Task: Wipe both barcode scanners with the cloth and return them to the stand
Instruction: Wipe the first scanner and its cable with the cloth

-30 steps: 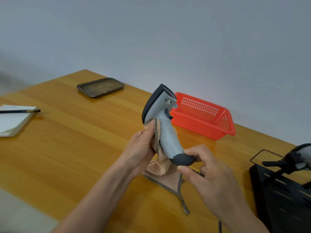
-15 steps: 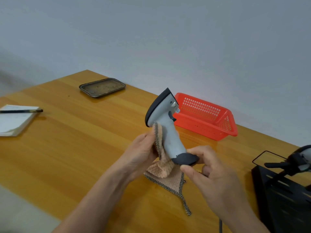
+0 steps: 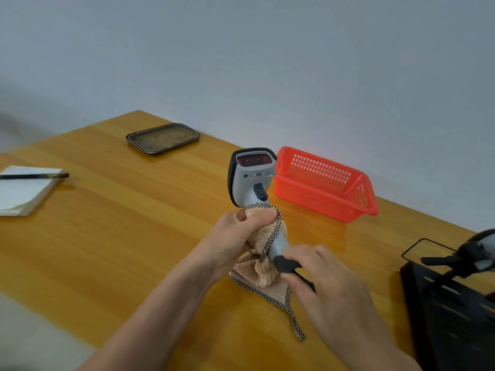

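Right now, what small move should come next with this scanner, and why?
Probably slide the left hand and cloth up onto the head of the scanner: the cloth wraps only the handle, the head and red window are bare, and the right hand steadies the base.

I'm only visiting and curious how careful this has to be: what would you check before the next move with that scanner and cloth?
1. Scanner held at its dark base by the right hand: ok.
2. Cloth wrapped round the handle under the left hand: ok.
3. Red scan window wiped clean: cannot tell.
4. Cable free of snags: cannot tell, mostly hidden by the right hand.
5. Free place on the black stand, where the second scanner sits: cannot tell, cut off at the edge.
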